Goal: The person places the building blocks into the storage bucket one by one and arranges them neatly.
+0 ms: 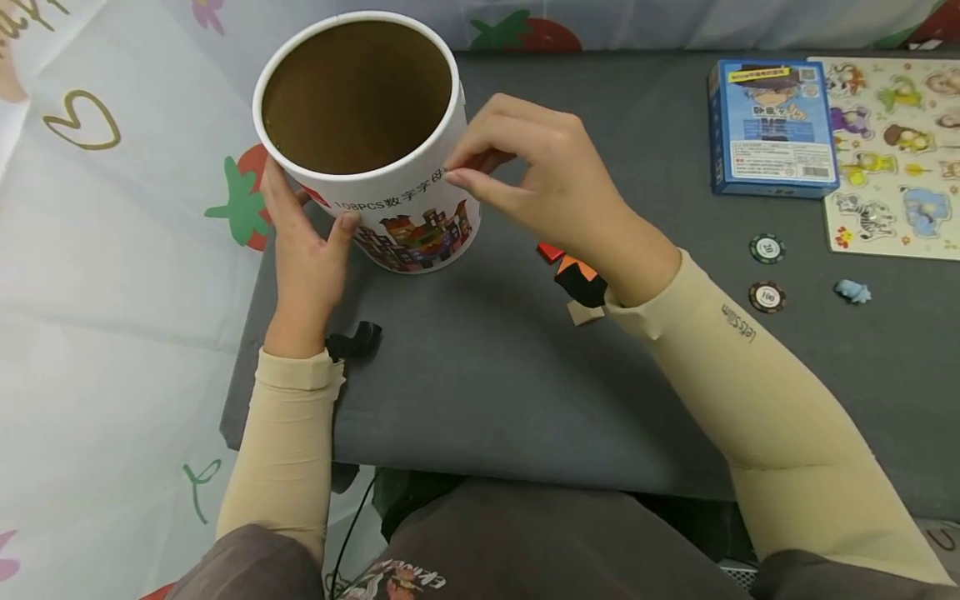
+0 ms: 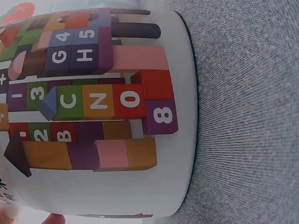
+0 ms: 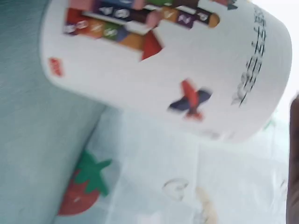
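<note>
A tall white cylindrical tub [image 1: 408,196] stands open-topped near the table's left end, printed with colourful building blocks. Its brown inside shows in the head view, but the bottom is dark. My left hand [image 1: 303,258] grips the tub's near left side, thumb on the front and fingers round the side. At the tub's right side, just below the rim, is my right hand [image 1: 528,158], its thumb and fingertips drawn together. Whether anything is between them is hidden. The right wrist view is blurred and shows the printed tub wall [image 3: 154,88].
Red, orange and tan blocks [image 1: 585,313] lie beneath my right forearm. Farther right are a blue box [image 1: 776,129], an animal puzzle board [image 1: 892,221], two poker chips [image 1: 767,297] and a small blue figure [image 1: 852,291]. The grey table [image 1: 465,392] ends at the left beside a patterned cloth.
</note>
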The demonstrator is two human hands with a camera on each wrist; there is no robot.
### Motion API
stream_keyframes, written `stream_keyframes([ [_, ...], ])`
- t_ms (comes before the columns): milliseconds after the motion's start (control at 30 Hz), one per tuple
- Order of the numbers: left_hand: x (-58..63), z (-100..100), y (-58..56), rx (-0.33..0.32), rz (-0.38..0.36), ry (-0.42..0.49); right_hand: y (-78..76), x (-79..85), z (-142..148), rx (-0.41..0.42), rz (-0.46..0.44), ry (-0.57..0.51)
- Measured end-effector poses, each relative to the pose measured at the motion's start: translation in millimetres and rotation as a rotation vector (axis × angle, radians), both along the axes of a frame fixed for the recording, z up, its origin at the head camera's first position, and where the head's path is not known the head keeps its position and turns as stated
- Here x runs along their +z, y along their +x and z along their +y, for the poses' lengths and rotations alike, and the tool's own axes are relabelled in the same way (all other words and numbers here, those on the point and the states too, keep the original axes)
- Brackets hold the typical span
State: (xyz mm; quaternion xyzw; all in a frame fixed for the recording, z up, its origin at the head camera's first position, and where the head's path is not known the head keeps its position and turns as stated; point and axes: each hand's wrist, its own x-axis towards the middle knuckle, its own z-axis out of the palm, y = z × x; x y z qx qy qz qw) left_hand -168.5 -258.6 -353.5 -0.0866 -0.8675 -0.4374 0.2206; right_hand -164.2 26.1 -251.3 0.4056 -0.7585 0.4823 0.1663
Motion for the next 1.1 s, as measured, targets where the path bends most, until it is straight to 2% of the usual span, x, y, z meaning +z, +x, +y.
stream_keyframes([
  [67, 0.0, 0.6, -0.3, -0.004, 0.005, 0.001, 4.1, -7.5, 13.6, 0.017, -0.045, 0.032],
  [433, 0.1, -0.9, -1.3, 0.016, -0.017, -0.007, 12.8, -55.3, 69.9, 0.102, -0.246, 0.394],
  [567, 0.5, 0.3, -0.8, 0.014, -0.012, -0.013, 18.8, -76.7, 82.0, 0.081, -0.324, 0.574],
  [700, 1.1, 0.8, -0.6, 0.015, -0.020, -0.008, 28.1, -93.5, 91.2, 0.049, -0.362, 0.720],
  [900, 0.6, 0.5, -1.4, 0.016, -0.012, -0.011, 41.8, -110.8, 94.9, 0.038, -0.348, 0.772],
  [1100, 0.0, 0.4, -1.4, 0.018, -0.022, -0.001, 48.2, -118.5, 93.4, 0.072, -0.329, 0.768],
])
